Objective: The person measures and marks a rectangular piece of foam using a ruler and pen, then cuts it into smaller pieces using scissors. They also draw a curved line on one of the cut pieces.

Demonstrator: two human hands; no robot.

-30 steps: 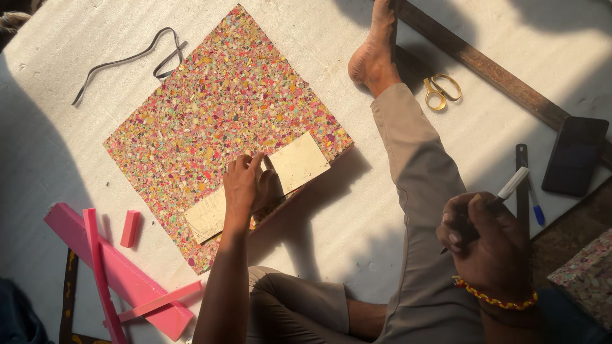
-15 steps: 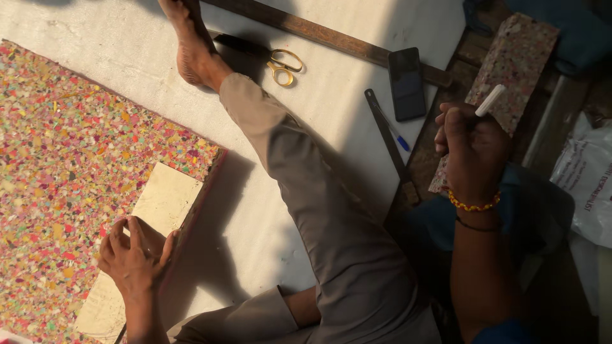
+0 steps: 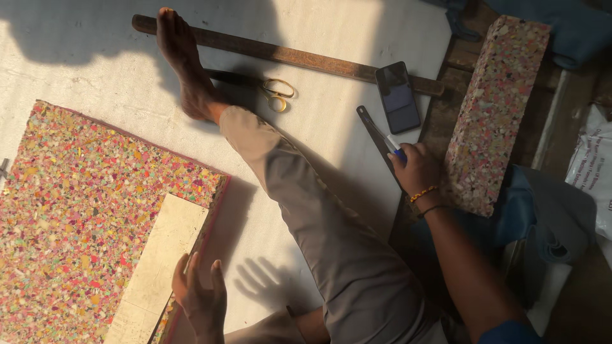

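Observation:
My left hand rests with fingers spread at the lower edge of a pale cardboard piece, which lies on a large speckled multicoloured foam sheet. My right hand is closed around a white and blue marker, down by a thin dark metal ruler on the white floor cover. My outstretched leg and bare foot lie between the two hands.
A long wooden straightedge, gold-handled scissors and a dark phone lie beyond the leg. A thick speckled foam block stands to the right. Blue cloth and a white bag sit at the far right.
The view has swung right and down. My right hand has dropped from chest height to the floor with the marker. My left hand has lifted its palm off the cardboard, fingers spread.

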